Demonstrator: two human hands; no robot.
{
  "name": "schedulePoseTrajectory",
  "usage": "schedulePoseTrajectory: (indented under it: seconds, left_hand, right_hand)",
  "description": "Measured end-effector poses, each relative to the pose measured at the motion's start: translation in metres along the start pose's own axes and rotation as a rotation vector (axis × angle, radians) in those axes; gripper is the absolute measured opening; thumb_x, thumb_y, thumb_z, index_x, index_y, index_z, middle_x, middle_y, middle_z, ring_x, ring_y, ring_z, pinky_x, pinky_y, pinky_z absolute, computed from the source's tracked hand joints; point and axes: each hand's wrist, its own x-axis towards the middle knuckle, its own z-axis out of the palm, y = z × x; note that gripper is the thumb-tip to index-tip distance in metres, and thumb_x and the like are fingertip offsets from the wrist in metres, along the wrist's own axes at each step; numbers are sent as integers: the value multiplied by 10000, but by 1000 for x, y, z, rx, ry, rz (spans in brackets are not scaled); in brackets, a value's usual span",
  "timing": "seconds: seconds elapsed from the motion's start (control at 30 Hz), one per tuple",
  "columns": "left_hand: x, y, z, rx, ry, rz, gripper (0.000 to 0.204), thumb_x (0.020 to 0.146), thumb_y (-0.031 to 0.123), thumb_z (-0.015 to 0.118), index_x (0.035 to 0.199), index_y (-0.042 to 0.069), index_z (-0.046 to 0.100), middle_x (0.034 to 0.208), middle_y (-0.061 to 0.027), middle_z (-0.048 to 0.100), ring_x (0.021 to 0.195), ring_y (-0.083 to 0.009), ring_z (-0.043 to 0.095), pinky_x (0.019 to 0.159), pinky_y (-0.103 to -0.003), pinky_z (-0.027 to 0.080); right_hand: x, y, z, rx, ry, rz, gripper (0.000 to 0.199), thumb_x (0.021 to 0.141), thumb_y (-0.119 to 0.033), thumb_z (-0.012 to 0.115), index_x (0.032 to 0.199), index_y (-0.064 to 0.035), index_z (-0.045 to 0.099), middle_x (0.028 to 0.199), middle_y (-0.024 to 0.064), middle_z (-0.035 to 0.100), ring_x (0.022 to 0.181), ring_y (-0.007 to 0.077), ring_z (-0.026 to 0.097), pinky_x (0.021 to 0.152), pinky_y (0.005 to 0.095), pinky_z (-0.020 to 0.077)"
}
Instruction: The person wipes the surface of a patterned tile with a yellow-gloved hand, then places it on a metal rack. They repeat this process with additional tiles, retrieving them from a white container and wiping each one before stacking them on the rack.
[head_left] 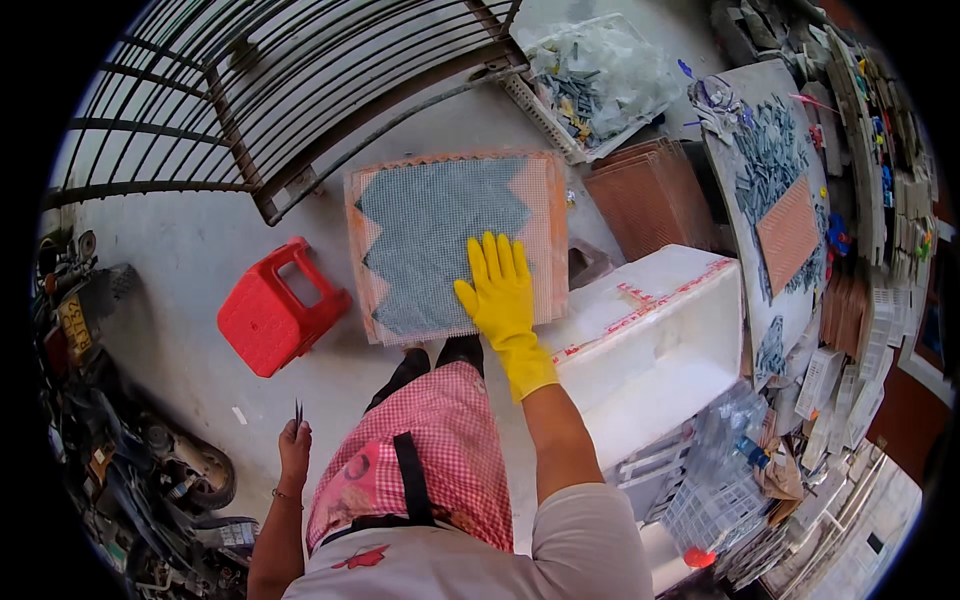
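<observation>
My right hand (500,300), in a yellow rubber glove, lies flat with its fingers stretched out on a white mesh sheet (545,215). Under the mesh shows a panel of grey-green tile pieces (430,210) with zigzag edges, on an orange-pink backing. The stack sits in front of me, and what supports it is hidden. Down by my left side, my bare left hand (295,448) is closed around slim, dark, pointed tweezers (299,411), tips upward, away from the panel.
A red plastic stool (270,310) stands left of the panel. To the right are a white foam box (660,350), ribbed brown sheets (650,200) and a board (735,205) with loose grey strips. A metal rack (230,125) stands at far left, motorbikes (150,450) at lower left.
</observation>
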Motion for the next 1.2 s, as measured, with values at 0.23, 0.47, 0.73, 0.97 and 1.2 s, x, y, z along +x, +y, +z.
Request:
schedulePoseTrajectory:
  seconds: [0.23, 0.47, 0.73, 0.97, 1.2]
  left_hand:
    - [-15, -30, 5, 82, -16, 13, 206, 861, 164, 496, 684, 69, 452, 549, 53, 377, 480, -36, 323, 424, -221, 266]
    - [-5, -1, 6, 10, -9, 31, 202, 866, 164, 492, 690, 74, 451, 551, 56, 372, 481, -37, 312, 429, -214, 259]
    - [-12, -17, 3, -7, 20, 34, 217, 869, 181, 495, 684, 77, 447, 538, 56, 363, 470, -32, 301, 418, -211, 249]
    - [-10, -31, -10, -88, 71, 2, 214, 872, 183, 491, 688, 84, 444, 521, 68, 347, 456, -26, 289, 407, -210, 236]
    - [-16, -36, -1, -142, 68, -45, 210, 873, 179, 489, 691, 83, 446, 528, 67, 353, 457, -25, 289, 407, -208, 234]
  right_hand:
    - [-16, -110, 35, 96, -97, 23, 586, 819, -367, 458, 1267, 4, 385, 1301, 165, 393, 1219, 315, 339, 1049, 444, 177]
    - [75, -90, 47, 43, 16, -111, 552, 831, -348, 450, 1271, -19, 392, 1317, 131, 384, 1238, 282, 319, 1060, 424, 151]
    - [-2, -112, 43, 181, -145, -310, 530, 827, -308, 471, 1278, -41, 391, 1318, 111, 387, 1236, 260, 327, 1060, 420, 174]
    - [-19, -92, 27, 155, -258, -482, 497, 838, -272, 462, 1288, -73, 392, 1328, 76, 385, 1239, 226, 333, 1068, 399, 177]
    - [-30, -78, 32, 129, -282, -529, 474, 844, -258, 460, 1284, -91, 407, 1313, 76, 408, 1225, 219, 356, 1065, 395, 182]
